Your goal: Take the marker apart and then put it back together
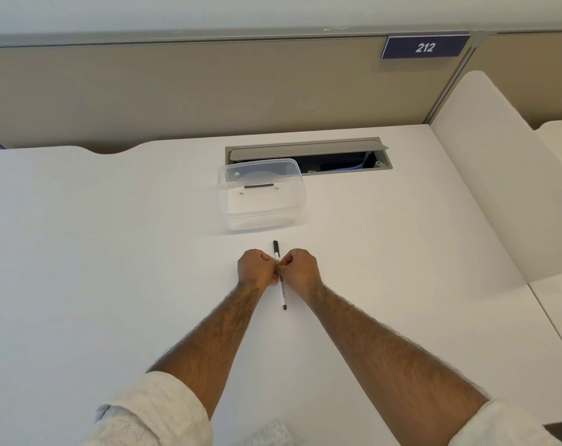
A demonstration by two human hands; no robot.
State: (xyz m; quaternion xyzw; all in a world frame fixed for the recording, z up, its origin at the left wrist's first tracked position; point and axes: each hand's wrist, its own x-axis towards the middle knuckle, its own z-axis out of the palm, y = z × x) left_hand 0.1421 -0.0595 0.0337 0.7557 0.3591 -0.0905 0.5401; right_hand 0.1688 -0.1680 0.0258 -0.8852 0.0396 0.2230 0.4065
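Head camera looks down on a white desk [112, 252], where a slim white marker with a black cap and black end plug [282, 292] lies pointing away from the person, just in front of a clear lidded plastic box [262, 194]. The left hand [255, 268] and the right hand [302, 268] are both curled and pinch the marker's middle from opposite sides, knuckles nearly touching. Gripping it close together probably braces the barrel so that one part can be pulled or twisted off. The marker looks whole, so the dismantling seems barely begun.
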